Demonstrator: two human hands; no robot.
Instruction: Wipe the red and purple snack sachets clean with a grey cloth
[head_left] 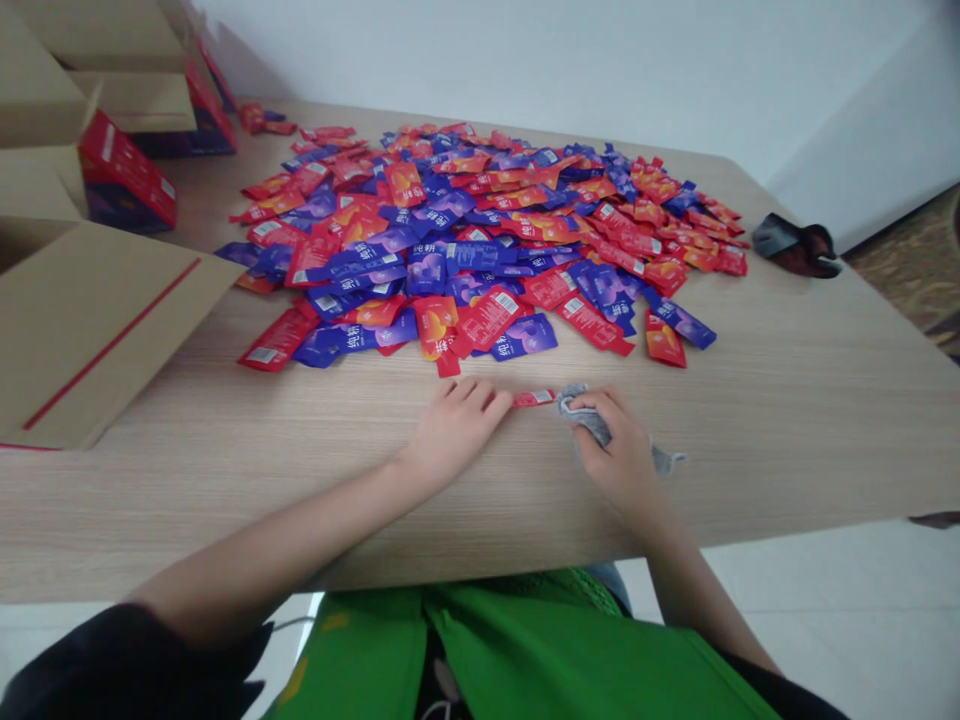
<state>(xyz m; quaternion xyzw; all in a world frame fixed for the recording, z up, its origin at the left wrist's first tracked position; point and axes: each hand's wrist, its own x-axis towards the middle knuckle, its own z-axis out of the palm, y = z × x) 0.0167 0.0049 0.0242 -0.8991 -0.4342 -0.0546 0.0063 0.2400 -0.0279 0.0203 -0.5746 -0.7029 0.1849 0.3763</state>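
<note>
My left hand [463, 425] is closed on one end of a red sachet [533, 398], low over the table in front of the pile. Bunched up in my right hand [619, 455] is a grey cloth [590, 418], its front part at the sachet's right end and its tail hanging out behind toward the right. Much of the sachet is hidden under my left fingers. Just beyond both hands spreads a large heap of red and purple sachets [472, 255].
Open cardboard boxes [112, 340] stand at the left, one with a flap reaching over the wooden table [337, 540]. A dark, crumpled-looking object [796, 248] lies near the right edge. Behind the table rises a white wall [525, 70].
</note>
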